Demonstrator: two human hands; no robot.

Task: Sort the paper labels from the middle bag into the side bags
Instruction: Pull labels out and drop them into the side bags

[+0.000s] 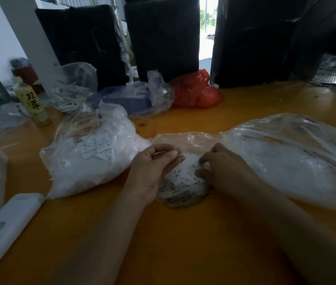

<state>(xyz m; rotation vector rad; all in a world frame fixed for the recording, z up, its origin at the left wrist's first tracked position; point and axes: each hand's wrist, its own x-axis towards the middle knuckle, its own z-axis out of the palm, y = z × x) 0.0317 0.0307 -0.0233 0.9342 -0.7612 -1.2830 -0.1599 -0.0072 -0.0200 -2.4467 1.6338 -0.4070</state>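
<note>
On the orange table [183,233], both hands' fingers [169,155] curl, pinching paper labels [185,177] in the middle bag [191,140].

Black letters "XS" and "XL" are showing on the paper labels [180,173] at the centre (finer print there is blurring out), while "双萃" is running down the yellow bottle [32,103] at ten o'clock.
</note>
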